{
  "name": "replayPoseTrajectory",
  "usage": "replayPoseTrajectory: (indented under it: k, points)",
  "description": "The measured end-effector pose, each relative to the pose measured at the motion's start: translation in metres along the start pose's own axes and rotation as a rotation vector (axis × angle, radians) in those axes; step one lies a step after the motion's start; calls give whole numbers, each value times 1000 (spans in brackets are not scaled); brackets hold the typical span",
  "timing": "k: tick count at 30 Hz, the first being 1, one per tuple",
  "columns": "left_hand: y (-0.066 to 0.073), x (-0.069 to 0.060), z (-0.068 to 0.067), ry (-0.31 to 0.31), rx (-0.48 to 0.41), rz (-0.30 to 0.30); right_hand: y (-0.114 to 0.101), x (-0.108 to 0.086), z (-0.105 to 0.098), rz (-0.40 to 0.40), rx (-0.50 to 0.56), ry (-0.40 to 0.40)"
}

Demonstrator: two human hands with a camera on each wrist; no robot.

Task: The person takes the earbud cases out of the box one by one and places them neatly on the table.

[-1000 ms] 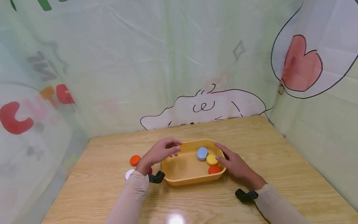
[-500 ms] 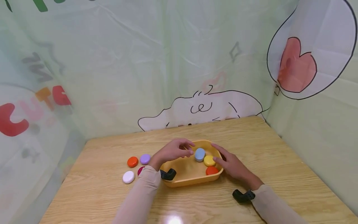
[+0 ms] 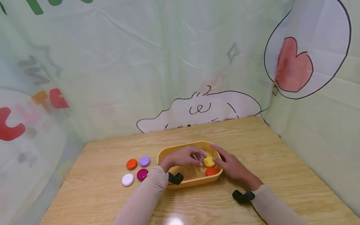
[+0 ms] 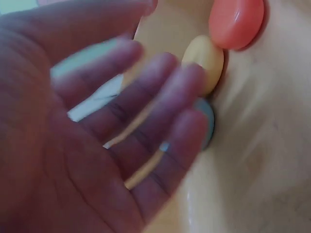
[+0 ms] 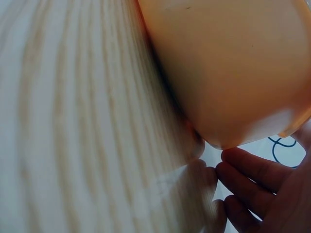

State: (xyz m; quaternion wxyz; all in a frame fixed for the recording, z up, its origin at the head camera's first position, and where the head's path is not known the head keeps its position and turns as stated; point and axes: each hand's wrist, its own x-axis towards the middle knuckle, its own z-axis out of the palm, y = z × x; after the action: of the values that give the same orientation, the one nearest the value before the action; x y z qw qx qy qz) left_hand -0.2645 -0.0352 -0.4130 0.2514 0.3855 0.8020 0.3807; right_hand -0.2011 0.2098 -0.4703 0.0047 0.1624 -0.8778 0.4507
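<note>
A yellow tray [image 3: 194, 182] holds a blue piece [image 3: 202, 153], a yellow piece [image 3: 208, 161] and a red-orange piece [image 3: 211, 171]. My left hand [image 3: 184, 157] hovers over the tray near the blue piece. In the left wrist view, that hand [image 4: 112, 131] has spread, slightly bent fingers and nothing in its grasp, partly covering the yellow piece [image 4: 203, 58] and blue piece [image 4: 208, 124]. My right hand [image 3: 235, 167] rests at the tray's right rim, thumb over the edge. The right wrist view has its loosely extended fingers [image 5: 257, 174] beside the tray's outer wall [image 5: 233, 73].
Left of the tray, on the wooden table [image 3: 92, 190], lie an orange piece [image 3: 132, 164], a purple piece [image 3: 144, 161], a white piece [image 3: 127, 179] and a magenta piece [image 3: 142, 174]. A printed curtain [image 3: 126, 78] hangs behind the table.
My left hand has moved right across the tray to the blue piece, uncovering the loose purple and magenta pieces. My right hand has stayed at the rim.
</note>
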Motion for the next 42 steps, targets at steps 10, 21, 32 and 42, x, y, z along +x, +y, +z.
replayPoseTrajectory:
  k: [10, 21, 32, 42]
  points:
    - [6, 13, 3, -144, 40, 33, -3, -3, 0, -4, -19, 9]
    - [5, 17, 5, -262, 8, -1, 1, 0, 0, -5, -7, 6]
    - [6, 20, 7, -336, -10, -33, 1, -1, -5, -18, 1, 12]
    - [1, 20, 10, -272, 90, 4, 5, -3, -3, -24, -6, 6]
